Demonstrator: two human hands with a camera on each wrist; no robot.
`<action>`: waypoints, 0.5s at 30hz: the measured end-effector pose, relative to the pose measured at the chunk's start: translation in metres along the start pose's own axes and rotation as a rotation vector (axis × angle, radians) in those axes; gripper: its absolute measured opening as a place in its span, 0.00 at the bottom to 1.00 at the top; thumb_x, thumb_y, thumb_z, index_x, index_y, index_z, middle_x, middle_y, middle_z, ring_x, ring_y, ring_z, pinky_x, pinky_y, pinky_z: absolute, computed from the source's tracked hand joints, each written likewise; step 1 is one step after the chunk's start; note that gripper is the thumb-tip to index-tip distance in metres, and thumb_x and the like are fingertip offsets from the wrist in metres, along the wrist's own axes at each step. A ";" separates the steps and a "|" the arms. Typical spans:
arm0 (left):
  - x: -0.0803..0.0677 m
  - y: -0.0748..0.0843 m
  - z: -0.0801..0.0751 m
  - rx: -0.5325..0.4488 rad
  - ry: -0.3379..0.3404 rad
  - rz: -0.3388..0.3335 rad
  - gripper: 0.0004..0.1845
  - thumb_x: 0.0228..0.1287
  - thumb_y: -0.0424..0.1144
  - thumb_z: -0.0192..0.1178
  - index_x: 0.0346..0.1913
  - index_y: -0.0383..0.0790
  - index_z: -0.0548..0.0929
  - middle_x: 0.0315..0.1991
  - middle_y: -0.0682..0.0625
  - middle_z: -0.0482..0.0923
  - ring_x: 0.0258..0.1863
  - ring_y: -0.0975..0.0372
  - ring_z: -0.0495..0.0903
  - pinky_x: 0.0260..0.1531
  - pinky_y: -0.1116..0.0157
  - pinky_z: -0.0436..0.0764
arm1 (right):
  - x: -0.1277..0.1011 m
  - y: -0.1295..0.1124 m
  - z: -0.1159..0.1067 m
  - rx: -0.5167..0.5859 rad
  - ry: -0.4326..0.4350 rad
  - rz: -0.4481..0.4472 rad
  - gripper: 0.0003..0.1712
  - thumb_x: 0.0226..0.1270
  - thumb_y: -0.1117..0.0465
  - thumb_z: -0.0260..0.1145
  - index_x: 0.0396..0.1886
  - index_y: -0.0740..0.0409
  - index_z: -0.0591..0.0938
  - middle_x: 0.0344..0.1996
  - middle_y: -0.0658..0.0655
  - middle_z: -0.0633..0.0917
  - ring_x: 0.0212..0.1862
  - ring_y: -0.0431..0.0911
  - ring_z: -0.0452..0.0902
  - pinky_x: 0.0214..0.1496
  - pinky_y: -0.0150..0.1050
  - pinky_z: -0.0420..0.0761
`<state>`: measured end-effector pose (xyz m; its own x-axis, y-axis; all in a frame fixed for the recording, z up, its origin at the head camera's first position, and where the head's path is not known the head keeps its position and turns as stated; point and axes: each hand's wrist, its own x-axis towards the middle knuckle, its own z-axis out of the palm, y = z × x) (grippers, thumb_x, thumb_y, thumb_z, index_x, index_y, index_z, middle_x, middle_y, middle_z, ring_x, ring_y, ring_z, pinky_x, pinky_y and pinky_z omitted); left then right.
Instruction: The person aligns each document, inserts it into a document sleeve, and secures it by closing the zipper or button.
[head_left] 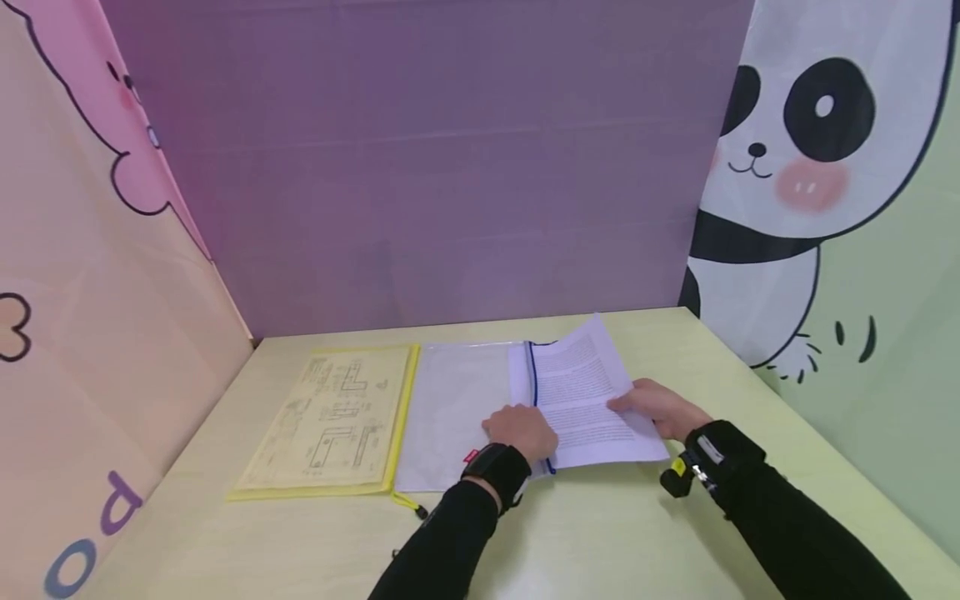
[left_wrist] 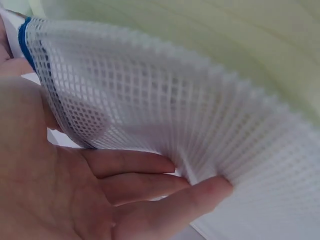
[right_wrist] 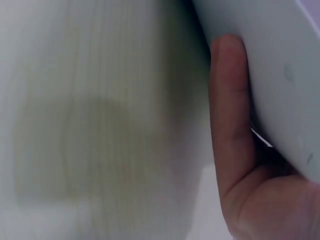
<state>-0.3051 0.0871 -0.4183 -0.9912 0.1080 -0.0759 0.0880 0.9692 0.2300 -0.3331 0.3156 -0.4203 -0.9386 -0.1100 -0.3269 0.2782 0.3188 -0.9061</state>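
A white mesh zip pouch [head_left: 450, 400] with a blue zip edge [head_left: 534, 375] lies flat on the table. My left hand [head_left: 521, 429] grips the pouch at its blue edge; in the left wrist view the fingers [left_wrist: 135, 170] lie under the lifted mesh [left_wrist: 165, 105]. My right hand [head_left: 656, 407] holds a stack of printed paper [head_left: 581, 392], thumb on top, a finger [right_wrist: 227, 115] beneath the sheets [right_wrist: 280, 70]. The stack's left edge meets the pouch's blue edge. Whether it sits inside I cannot tell.
A yellow zip pouch [head_left: 330, 417] with line drawings inside lies left of the white one, touching it. The pale green table [head_left: 600, 533] is walled by a purple back panel [head_left: 420, 167], a pink panel [head_left: 82, 275] on the left and a panda panel [head_left: 825, 167] on the right.
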 end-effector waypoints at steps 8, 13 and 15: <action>0.000 -0.001 0.001 -0.006 -0.042 0.012 0.17 0.66 0.49 0.56 0.31 0.39 0.83 0.30 0.46 0.78 0.33 0.52 0.76 0.45 0.48 0.77 | 0.002 0.001 0.005 -0.024 0.033 -0.007 0.27 0.73 0.66 0.60 0.66 0.77 0.68 0.44 0.61 0.87 0.40 0.50 0.85 0.42 0.45 0.85; 0.000 -0.002 -0.001 -0.024 -0.060 0.004 0.18 0.67 0.49 0.55 0.35 0.38 0.84 0.32 0.45 0.80 0.34 0.52 0.77 0.48 0.48 0.78 | 0.003 0.001 0.012 -0.017 0.016 -0.042 0.26 0.71 0.68 0.60 0.64 0.78 0.69 0.43 0.61 0.87 0.40 0.49 0.85 0.43 0.44 0.86; -0.001 -0.002 -0.002 -0.030 -0.060 0.001 0.18 0.67 0.49 0.54 0.37 0.37 0.85 0.33 0.45 0.80 0.34 0.52 0.77 0.48 0.48 0.78 | 0.004 0.001 0.016 -0.022 0.016 -0.059 0.26 0.70 0.68 0.61 0.63 0.79 0.71 0.43 0.61 0.87 0.40 0.49 0.85 0.43 0.44 0.86</action>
<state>-0.3046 0.0846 -0.4163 -0.9833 0.1232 -0.1336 0.0853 0.9621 0.2589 -0.3333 0.3005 -0.4267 -0.9565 -0.1141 -0.2684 0.2178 0.3328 -0.9175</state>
